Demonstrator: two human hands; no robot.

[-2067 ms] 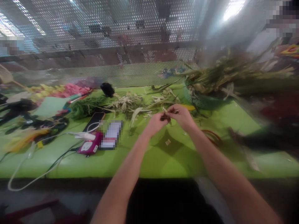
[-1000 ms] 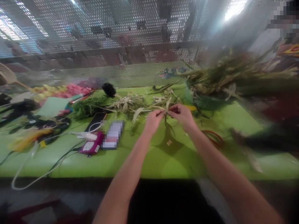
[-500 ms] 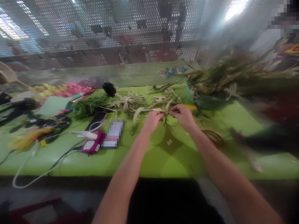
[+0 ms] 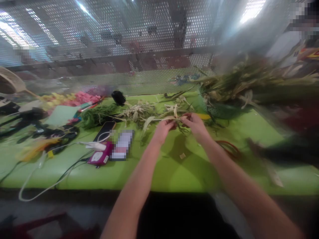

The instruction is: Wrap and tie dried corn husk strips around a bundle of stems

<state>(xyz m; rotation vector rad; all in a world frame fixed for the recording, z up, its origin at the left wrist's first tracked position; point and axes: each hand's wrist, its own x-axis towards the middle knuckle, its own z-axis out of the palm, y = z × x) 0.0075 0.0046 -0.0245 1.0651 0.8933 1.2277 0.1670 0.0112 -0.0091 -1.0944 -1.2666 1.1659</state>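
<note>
Between my hands, above the green table (image 4: 159, 176), hangs a small bunch of dried leaf strips (image 4: 176, 114), pale on top with thin darker ends below. My left hand (image 4: 163, 129) pinches it from the left, fingers closed. My right hand (image 4: 193, 122) grips it from the right with thumb and fingertips together. A long pale leaf strip (image 4: 149, 122) reaches out to the left of my left hand. Just behind lie heaps of dried pale leaves (image 4: 136, 111). Fine detail at my fingertips is blurred.
At right stands a green basket (image 4: 219, 109) piled with dried stalks. Left are a green stringy heap (image 4: 97, 114), a purple box (image 4: 99, 156) with cables, a lit phone (image 4: 122, 146) and a dark phone (image 4: 106, 129). A perforated metal panel (image 4: 149, 76) rises behind.
My hands stay on the bunch, whose lower ends have swung up and to the right, no longer hanging straight down. The view has shifted slightly.
</note>
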